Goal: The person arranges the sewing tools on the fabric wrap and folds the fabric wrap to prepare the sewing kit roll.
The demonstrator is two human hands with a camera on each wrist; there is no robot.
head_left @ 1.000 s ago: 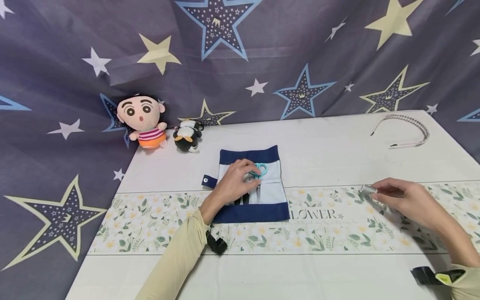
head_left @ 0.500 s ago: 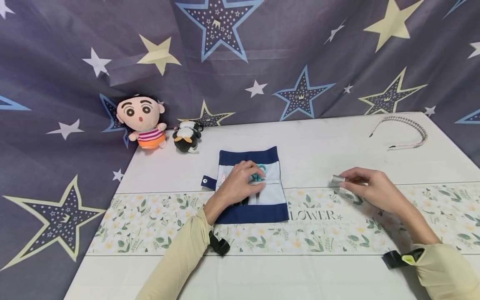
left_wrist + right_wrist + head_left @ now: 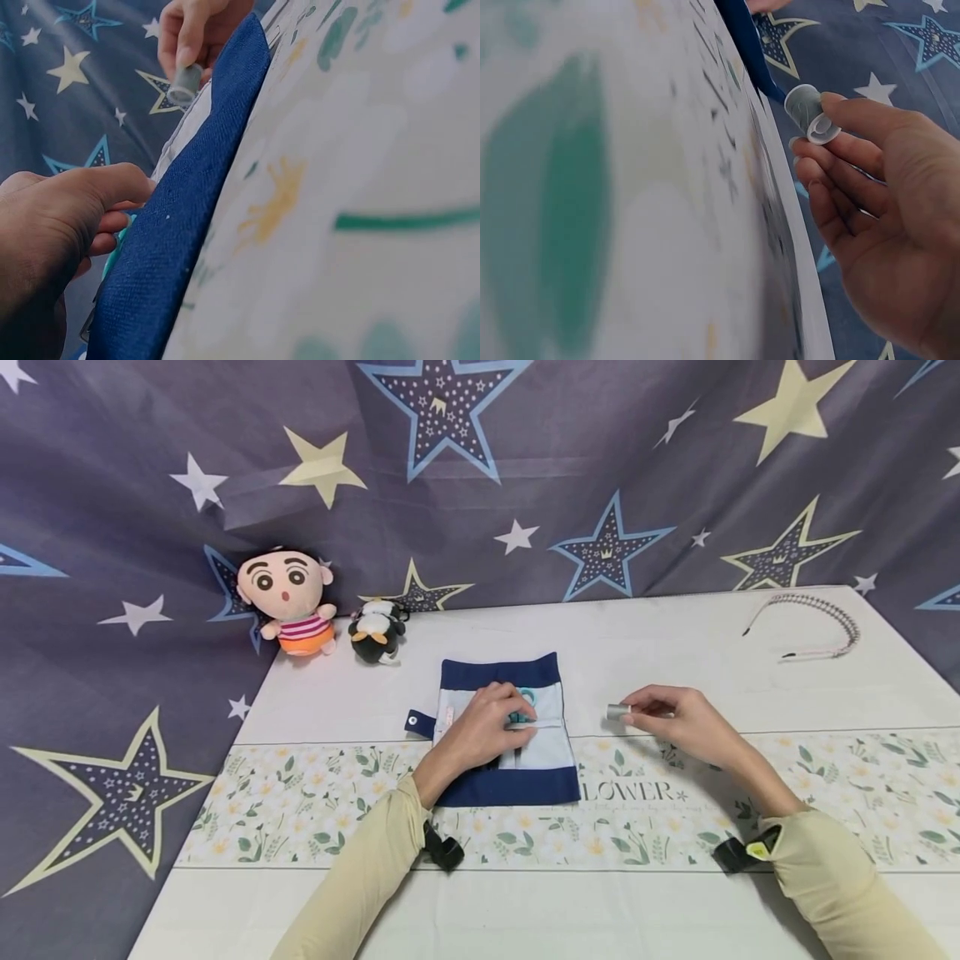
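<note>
A small spool of grey thread (image 3: 618,711) with white ends is pinched by my right hand (image 3: 682,720), just right of the pouch. The right wrist view shows thumb and fingertips on the spool (image 3: 804,109), the other fingers bent. The navy and pale-blue sewing pouch (image 3: 546,747) lies unfolded. My left hand (image 3: 483,727) rests over its middle, thumb and forefinger close together at the pocket edge. Beneath that hand, teal-handled scissors (image 3: 528,695) are partly hidden, along with dark tools in the lower pocket. In the left wrist view the navy border (image 3: 176,217) runs beside the left hand.
A boy plush (image 3: 288,602) and a penguin plush (image 3: 375,631) are at the back left. A headband (image 3: 840,610) lies at the back right. The pouch's snap tab (image 3: 418,723) sticks out left. Starry cloth (image 3: 480,552) hangs behind the table.
My right hand has carried the spool leftward from the table's right side to near the pouch. My left hand has shifted slightly right over the pocket, its thumb and forefinger now closer together.
</note>
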